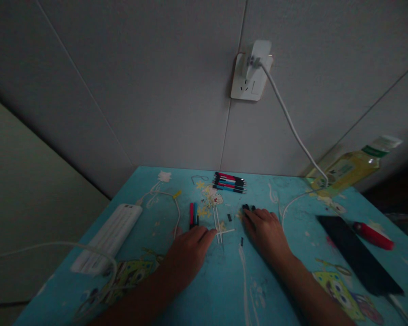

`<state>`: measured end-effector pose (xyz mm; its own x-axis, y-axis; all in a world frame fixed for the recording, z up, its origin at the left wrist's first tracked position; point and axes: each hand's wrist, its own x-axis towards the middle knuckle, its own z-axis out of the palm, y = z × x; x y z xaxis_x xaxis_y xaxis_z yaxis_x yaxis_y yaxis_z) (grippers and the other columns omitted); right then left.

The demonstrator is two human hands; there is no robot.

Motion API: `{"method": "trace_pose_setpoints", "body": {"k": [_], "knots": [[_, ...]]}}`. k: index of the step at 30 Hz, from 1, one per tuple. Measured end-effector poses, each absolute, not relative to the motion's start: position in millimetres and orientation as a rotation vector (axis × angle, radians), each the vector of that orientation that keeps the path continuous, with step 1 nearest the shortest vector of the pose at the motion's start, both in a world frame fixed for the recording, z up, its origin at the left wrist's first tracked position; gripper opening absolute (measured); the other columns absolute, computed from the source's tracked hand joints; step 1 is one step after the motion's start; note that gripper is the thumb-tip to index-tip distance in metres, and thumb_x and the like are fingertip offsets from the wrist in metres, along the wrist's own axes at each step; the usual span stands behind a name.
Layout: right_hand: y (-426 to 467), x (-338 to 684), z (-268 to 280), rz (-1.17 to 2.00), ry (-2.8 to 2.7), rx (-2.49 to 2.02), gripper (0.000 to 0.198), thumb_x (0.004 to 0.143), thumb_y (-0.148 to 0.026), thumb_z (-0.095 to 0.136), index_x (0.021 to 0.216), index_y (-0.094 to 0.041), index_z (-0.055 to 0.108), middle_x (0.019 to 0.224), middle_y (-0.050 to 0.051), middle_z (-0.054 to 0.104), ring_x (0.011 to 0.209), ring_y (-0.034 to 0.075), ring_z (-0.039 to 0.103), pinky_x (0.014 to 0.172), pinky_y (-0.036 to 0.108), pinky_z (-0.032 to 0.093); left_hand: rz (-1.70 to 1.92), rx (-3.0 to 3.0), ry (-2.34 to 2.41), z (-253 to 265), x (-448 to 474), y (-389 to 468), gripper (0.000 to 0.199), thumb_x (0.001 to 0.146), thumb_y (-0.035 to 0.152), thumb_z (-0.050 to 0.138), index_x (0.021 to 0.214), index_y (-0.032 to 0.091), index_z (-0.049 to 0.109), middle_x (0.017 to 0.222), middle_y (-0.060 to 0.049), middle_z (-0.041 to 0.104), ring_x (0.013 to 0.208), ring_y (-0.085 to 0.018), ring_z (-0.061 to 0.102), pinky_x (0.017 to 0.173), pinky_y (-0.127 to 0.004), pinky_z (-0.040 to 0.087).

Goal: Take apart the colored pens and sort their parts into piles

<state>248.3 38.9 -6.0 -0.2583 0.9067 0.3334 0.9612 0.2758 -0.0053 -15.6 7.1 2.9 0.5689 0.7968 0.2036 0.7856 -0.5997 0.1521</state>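
The left hand (187, 251) lay flat on the blue counter (224, 290), its fingers loosely together and holding nothing, their tips just beside the thin white refill tubes (218, 226). The right hand (265, 231) also rested palm down, its fingers touching small black pen parts (249, 208). Farther off lay a bundle of pens (228, 182).

No writing can be read anywhere here. The bottle (352, 168) leaning against the wall carries a green and yellow label, but its print is too blurred and small to make out. The blue table (224, 290) shows only cartoon pictures, no legible words. The wall socket (246, 83), the white power strip (110, 235) and the pens (228, 182) bear no marks I can read.
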Motion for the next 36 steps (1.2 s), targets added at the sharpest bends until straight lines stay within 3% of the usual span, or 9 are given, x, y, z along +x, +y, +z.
{"method": "trace_pose_setpoints", "body": {"k": [26, 36], "knots": [[34.3, 256.2, -8.1, -0.230, -2.263, -1.758, 0.024, 0.097, -0.025, 0.050, 0.109, -0.023, 0.071, 0.095, 0.008, 0.070, 0.085, 0.022, 0.064, 0.078, 0.035, 0.042, 0.408, 2.724, 1.374, 1.1, -15.7, 6.8, 0.039, 0.093, 0.003, 0.050, 0.125, 0.024, 0.056, 0.098, -0.002, 0.064, 0.087, -0.021, 0.064, 0.078, -0.036, 0.052], [24.9, 254.4, -3.4, -0.254, -2.187, -1.852, 0.032, 0.098, -0.033, 0.050, 0.127, -0.021, 0.061, 0.107, 0.011, 0.065, 0.090, 0.024, 0.063, 0.082, 0.036, 0.047, 0.447, 2.735, 1.363, -0.7, -15.8, 6.7, 0.039, 0.092, 0.002, 0.049, 0.124, 0.023, 0.056, 0.098, -0.002, 0.064, 0.087, -0.021, 0.064, 0.077, -0.036, 0.052]]}}
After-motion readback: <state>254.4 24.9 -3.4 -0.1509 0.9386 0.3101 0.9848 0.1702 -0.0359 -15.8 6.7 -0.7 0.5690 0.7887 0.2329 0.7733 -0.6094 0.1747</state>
